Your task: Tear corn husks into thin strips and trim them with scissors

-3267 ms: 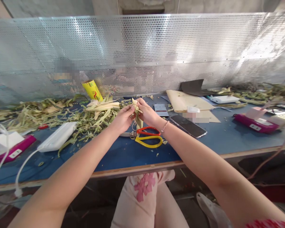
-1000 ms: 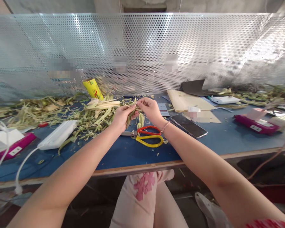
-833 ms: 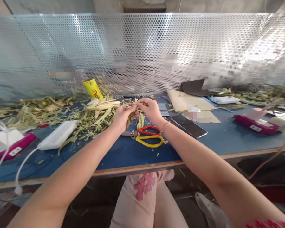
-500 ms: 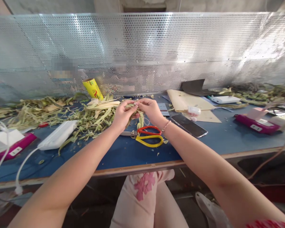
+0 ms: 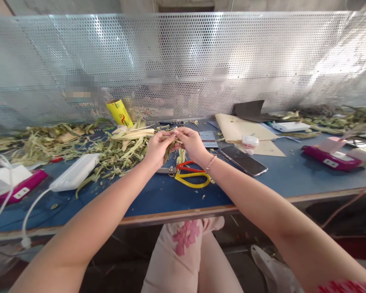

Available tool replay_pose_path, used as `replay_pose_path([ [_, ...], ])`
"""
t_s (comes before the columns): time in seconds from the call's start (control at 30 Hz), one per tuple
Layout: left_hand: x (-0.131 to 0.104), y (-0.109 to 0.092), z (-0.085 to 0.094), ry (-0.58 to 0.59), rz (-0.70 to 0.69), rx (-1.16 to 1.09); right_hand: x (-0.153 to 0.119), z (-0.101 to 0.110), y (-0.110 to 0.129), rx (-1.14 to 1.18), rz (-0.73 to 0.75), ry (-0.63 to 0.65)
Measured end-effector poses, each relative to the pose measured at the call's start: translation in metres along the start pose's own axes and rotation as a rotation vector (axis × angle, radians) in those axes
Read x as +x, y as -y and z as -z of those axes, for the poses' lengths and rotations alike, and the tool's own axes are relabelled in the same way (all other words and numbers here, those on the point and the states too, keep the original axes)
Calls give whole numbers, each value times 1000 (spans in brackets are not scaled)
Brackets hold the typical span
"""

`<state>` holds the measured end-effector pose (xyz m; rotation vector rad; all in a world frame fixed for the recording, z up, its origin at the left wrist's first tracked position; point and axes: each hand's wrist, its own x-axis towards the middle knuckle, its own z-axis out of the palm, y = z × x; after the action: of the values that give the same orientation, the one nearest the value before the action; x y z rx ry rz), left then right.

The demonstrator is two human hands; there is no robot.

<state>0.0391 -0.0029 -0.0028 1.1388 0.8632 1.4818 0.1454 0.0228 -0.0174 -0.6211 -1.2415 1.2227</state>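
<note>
Dull green was the leaf piece (image 5: pixel 168 154), which showed below the fingers of the left hand (image 5: pixel 157 149). The left hand was pinching it; the right hand (image 5: pixel 191 142) also pinched, with its thumb and forefinger, at the upper end, but the exact spot was too small to tell. Compared with one second before, the right hand had become lower and less arched, with its tips close against the left ones. In my judgement this meant a finer work, done by the fingertips alone. The leaf pile (image 5: pixel 124 151) lay to the left of the left hand, near it. The scissors (image 5: pixel 189 175) rested on the worktop (image 5: pixel 158 197), nearer to the body than both hands and partly hidden by the right wrist. To the right of the right hand lay the phone (image 5: pixel 244 160).
</note>
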Motion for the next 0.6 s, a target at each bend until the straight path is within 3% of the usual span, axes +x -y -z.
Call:
replay_pose_path([
  [0.17,0,1,0,-24,-9,18,1,0,-3,-56,68,-26],
  [0.43,2,6,-1,-14,-70,78,1,-1,-4,-42,36,-23],
  [0.6,5,7,1,-36,-132,142,-1,-4,0,19,40,-131],
])
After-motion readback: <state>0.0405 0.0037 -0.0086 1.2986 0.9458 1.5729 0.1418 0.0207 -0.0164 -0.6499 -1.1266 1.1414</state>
